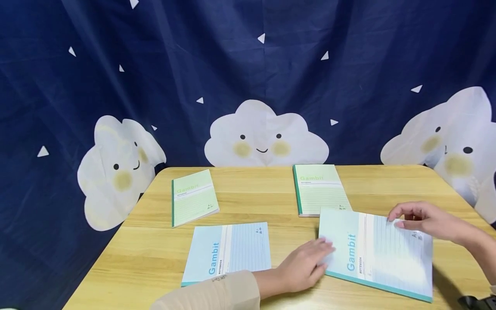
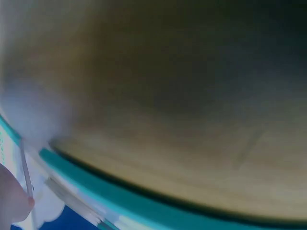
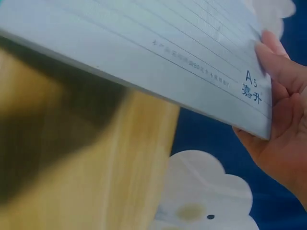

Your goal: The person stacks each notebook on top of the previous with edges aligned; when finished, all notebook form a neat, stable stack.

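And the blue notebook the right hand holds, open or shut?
Shut: the blue notebook has its printed front uppermost, and no gap shows along its right edge.

Passable ahead-left of the left hand, between the left green book and right green book, and over the table beyond the right hand, but blocked between hands by the tilted book and left of the left hand by the flat blue book.

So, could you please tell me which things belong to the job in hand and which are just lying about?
Apparently in use:
right blue notebook, gripped by the right hand
left hand, at its left edge

Seemingly just lying about:
left blue notebook
left green notebook
right green notebook
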Motion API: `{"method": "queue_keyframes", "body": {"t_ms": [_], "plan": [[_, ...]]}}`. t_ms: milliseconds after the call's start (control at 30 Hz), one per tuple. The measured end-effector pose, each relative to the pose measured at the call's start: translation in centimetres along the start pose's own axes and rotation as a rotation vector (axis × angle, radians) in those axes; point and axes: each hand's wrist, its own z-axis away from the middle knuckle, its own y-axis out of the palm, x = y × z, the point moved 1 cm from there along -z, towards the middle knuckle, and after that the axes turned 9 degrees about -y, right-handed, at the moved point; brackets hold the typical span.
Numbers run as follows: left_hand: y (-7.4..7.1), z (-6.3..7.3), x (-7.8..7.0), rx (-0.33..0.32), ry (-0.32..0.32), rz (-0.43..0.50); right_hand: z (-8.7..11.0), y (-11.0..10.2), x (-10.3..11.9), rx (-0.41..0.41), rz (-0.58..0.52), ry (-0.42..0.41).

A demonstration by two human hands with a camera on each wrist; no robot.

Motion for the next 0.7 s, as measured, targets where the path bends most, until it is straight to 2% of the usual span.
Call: {"method": "queue_keyframes", "body": {"t_ms": [67,133,233,333,467,600,700], "plan": [[-0.3,-0.1,0.5,-0.122,-0.021,0.079,-0.2,0.0,0.7,-0.047,0.022,-0.002],[-0.6,-0.4,0.9,-0.213,-0.047,0.122,-0.5,0.1,1.4,-0.098,0.056,0.011],[-1.0,-0.8,1.3,-0.308,-0.114,0.201,-1.0,0.4,2.4,-0.162,0.117,0.043],[-1.2,-1.0,1.5,-0.394,-0.216,0.305,-1.6,0.6,3.2,-0.205,0.161,0.077],[-1.4,-1.1,1.4,-0.446,-0.4,0.501,-2.5,0.9,4.3,-0.263,0.198,0.118],[-1.4,-1.2,1.0,-0.459,-0.64,0.746,-3.3,1.1,5.2,-0.353,0.232,0.177],[-1.1,-1.4,0.6,-0.481,-0.799,0.888,-4.0,1.6,5.7,-0.431,0.241,0.23]]}}
